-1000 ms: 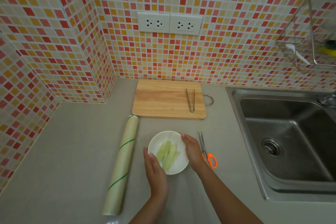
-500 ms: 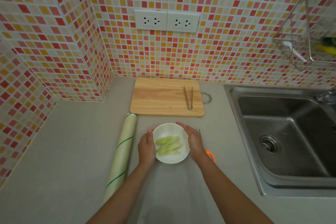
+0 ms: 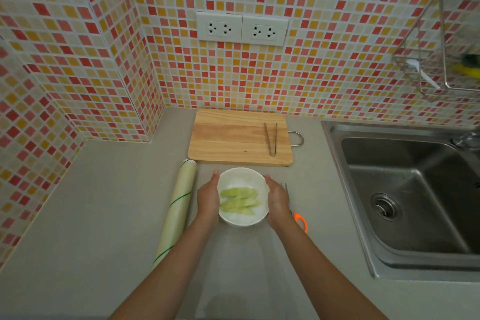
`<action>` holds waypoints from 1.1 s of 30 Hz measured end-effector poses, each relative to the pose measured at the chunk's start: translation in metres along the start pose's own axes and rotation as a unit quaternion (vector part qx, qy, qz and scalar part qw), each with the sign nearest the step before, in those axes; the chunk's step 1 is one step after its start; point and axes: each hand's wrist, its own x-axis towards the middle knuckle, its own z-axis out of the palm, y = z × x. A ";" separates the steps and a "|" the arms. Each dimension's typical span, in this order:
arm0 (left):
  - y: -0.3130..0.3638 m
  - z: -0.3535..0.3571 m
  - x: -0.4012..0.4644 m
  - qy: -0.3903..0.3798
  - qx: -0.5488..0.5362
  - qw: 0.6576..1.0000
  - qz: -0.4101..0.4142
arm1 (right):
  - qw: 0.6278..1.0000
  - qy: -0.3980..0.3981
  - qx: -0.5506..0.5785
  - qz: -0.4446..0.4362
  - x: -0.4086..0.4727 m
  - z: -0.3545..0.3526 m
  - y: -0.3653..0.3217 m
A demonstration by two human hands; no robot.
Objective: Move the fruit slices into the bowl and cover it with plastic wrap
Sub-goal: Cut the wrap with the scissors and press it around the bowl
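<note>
While my left hand (image 3: 207, 197) and right hand (image 3: 277, 199) press flat, fingers straight, against the white bowl (image 3: 242, 218) on the table (image 3: 104, 215), fruit slices (image 3: 240, 200) lie inside. Risk: clear wrap (image 3: 233, 262), barely visible, slips or wrinkles if pressed unevenly.

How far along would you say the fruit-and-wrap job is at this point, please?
Done: the green fruit slices lie in the white bowl, and the cutting board holds only the tongs. In hand: the left hand and right hand press the bowl's sides, seemingly over clear film. Left: whether the wrap is sealed all round cannot be told; the roll lies beside it.
</note>
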 end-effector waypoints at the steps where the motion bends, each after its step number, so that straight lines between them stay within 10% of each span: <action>1: 0.002 -0.001 0.000 -0.004 0.001 1.000 -0.004 | 1.000 -0.012 -0.015 -0.005 0.001 -0.002 0.000; 15: -0.001 -0.010 0.008 -0.166 0.034 0.985 0.022 | 0.997 -0.028 -0.063 -0.036 0.002 -0.016 0.013; 33: 0.004 -0.010 0.004 -0.173 0.090 0.981 0.011 | 0.990 -0.123 -0.067 0.028 0.002 -0.024 0.007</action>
